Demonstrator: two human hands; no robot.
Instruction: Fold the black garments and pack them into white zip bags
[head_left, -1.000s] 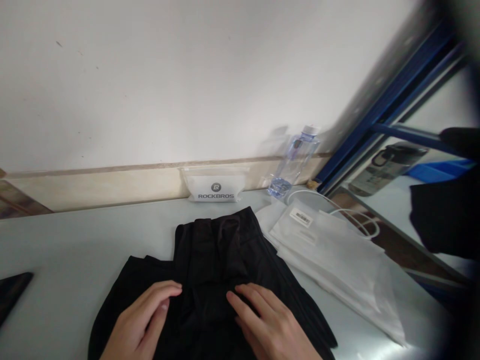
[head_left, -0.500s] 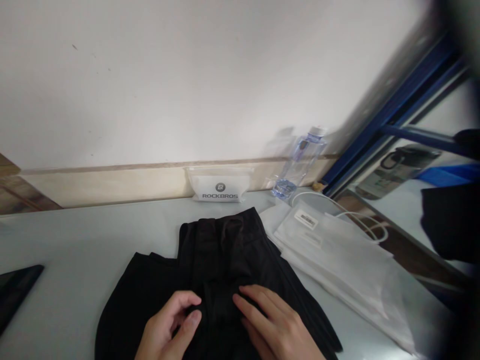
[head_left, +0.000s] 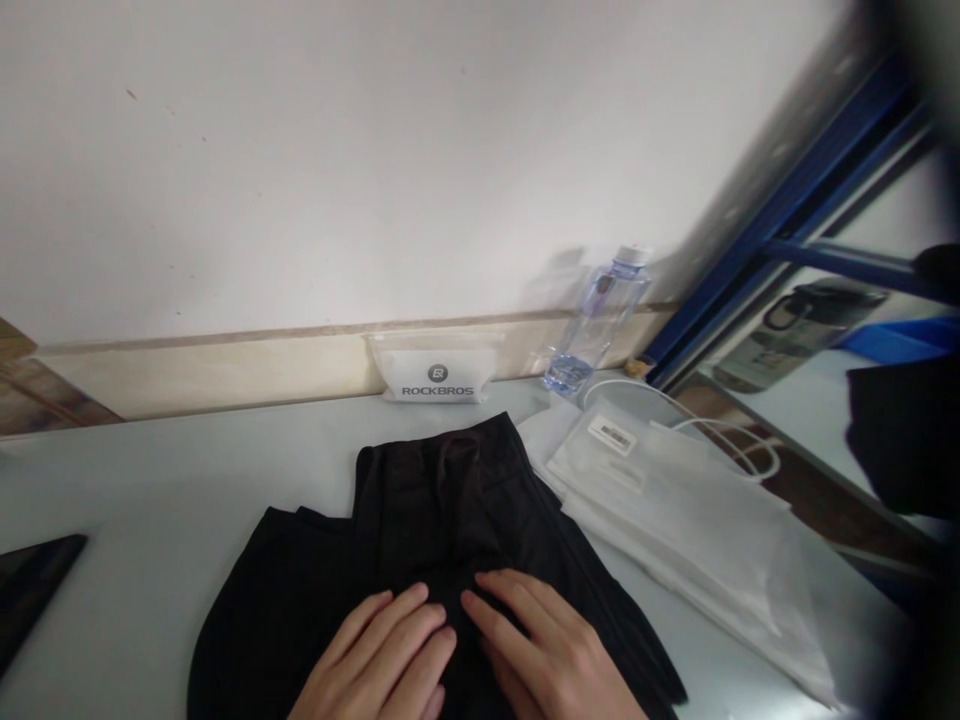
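Soft, even indoor light falls on the pale wall (head_left: 375,170) and the tabletop (head_left: 150,470), with faint shadows. Right of the water bottle (head_left: 596,320), the picture smears into blur and dark vignette; edges bend.

table (head_left: 150,480) (pale grey) | on it: black garment (head_left: 420,530), white bags (head_left: 675,510), bottle (head_left: 596,320), pouch (head_left: 437,368)

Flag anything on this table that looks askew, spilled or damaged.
Nothing stands out. Both hands, left hand and right hand, lie flat on the black garment. The white bags lie stacked beside it, and the water bottle stands against the wall.
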